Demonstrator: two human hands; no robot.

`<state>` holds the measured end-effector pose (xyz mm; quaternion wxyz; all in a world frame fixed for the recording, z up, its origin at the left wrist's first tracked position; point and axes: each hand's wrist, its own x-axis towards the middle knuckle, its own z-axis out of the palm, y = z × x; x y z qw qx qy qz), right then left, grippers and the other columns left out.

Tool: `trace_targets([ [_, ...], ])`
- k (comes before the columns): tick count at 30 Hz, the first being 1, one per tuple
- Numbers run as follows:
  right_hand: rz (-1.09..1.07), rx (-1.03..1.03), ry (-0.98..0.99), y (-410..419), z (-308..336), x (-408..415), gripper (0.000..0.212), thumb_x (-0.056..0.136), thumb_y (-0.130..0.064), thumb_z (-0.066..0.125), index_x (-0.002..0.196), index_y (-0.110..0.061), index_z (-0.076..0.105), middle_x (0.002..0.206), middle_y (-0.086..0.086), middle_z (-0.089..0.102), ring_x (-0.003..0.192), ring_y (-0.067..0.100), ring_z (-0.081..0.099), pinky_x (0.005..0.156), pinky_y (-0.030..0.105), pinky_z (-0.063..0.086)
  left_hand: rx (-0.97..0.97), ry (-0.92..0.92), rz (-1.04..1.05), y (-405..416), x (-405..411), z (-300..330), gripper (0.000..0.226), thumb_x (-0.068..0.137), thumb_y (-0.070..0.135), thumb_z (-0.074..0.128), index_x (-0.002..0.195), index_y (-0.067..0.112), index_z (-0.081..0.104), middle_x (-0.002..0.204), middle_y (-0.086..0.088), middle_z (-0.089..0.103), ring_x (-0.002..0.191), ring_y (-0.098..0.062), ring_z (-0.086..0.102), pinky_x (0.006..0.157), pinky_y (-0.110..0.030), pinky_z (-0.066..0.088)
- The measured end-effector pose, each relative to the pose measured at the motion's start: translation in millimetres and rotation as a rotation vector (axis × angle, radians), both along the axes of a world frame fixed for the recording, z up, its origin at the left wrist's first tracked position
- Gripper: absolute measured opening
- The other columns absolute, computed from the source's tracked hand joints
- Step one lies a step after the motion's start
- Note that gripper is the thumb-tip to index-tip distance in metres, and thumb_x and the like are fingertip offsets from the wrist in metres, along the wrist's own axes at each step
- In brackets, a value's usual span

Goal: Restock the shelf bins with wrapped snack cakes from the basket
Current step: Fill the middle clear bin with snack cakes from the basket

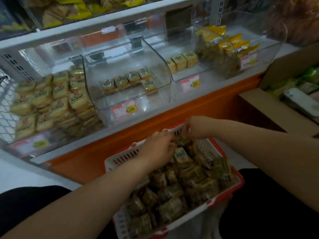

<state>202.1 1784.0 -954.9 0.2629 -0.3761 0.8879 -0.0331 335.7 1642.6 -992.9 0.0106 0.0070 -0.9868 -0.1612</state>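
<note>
Hands: both are reaching into the far end of the basket at lower centre of the frame; the left hand [158,145] is lying fingers-down on the pile, the right hand [198,126] is curling over packets at the far rim. Blur is hiding whether either is actually gripping a packet, so I cannot tell.
Shelf: the shelf [155,107] is running across the upper half of the frame, with an orange front edge and a row of clear bins.
Basket: the basket [120,157], white with a red rim, is sitting low in the frame, heaped with wrapped snack cakes [181,155].
Full bin: the left bin [51,102] is standing stacked high with yellow packets.
Target bin: the middle bin [127,83] is holding only one short row at its back, so it looks like the one needing stock.
Right bins: the next bin [183,62] is holding a few pale square cakes; the far right one [224,47] is holding yellow packs.
Doing it well: gathering several packets squarely between both hands, keeping labels facing up, and lifting clear of the bin's curved front lip would likely work best.
Writing: the price tag [124,108] on the middle bin is reading "8.00"; the tag [190,83] to its right seems to be showing the same. Packet print is too blurred to read.
</note>
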Motion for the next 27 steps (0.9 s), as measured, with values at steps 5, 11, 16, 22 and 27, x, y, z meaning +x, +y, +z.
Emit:
trace_targets([
  [5,0.179,0.355,-0.025,38.3,-55.1,22.0,0.053,0.093,-0.034,0.059,0.142,-0.023,0.042,0.139,0.007,0.051,0.120,0.028,0.053,0.088,0.036,0.047,0.129,-0.381,-0.073,12.1,21.1,-35.7,0.024,0.093,0.038,0.058,0.116,0.034,0.062,0.117,0.010,0.060,0.108,-0.012,0.056,0.084,-0.028,0.047],
  [11,0.324,0.473,0.106,47.5,-89.7,20.7,0.071,0.091,-0.033,0.063,0.150,-0.017,0.026,0.147,0.013,0.039,0.129,0.033,0.043,0.100,0.044,0.044,0.330,-0.483,0.009,13.4,24.0,-40.4,0.025,0.094,0.037,0.061,0.119,0.033,0.062,0.119,0.012,0.062,0.100,-0.005,0.057,0.084,-0.023,0.048],
  [16,0.118,0.120,-0.008,34.3,-69.9,13.0,0.077,0.086,-0.038,0.067,0.145,-0.015,0.024,0.142,0.012,0.045,0.122,0.030,0.053,0.095,0.041,0.050,0.375,-0.426,0.076,-0.5,23.1,-32.7,0.041,0.093,0.036,0.065,0.132,0.032,0.053,0.131,0.009,0.057,0.114,-0.008,0.055,0.094,-0.025,0.048],
  [22,-0.188,-0.401,-0.860,15.7,0.0,14.4,0.041,0.087,-0.012,0.071,0.122,-0.021,0.053,0.119,0.002,0.064,0.104,0.009,0.066,0.086,0.027,0.055,0.619,-0.347,0.023,-13.0,28.7,5.1,0.084,0.081,0.036,0.079,0.144,0.045,0.026,0.136,0.021,0.048,0.124,0.007,0.048,0.100,-0.016,0.043],
  [27,-0.145,-0.531,-1.126,0.0,20.9,31.7,0.052,0.092,0.001,0.058,0.139,-0.019,0.047,0.134,0.009,0.059,0.121,0.025,0.059,0.099,0.038,0.050,0.612,-0.273,0.104,-38.3,46.7,44.3,0.081,0.079,0.038,0.081,0.145,0.029,0.036,0.124,0.012,0.057,0.110,-0.006,0.059,0.095,-0.031,0.052],
])
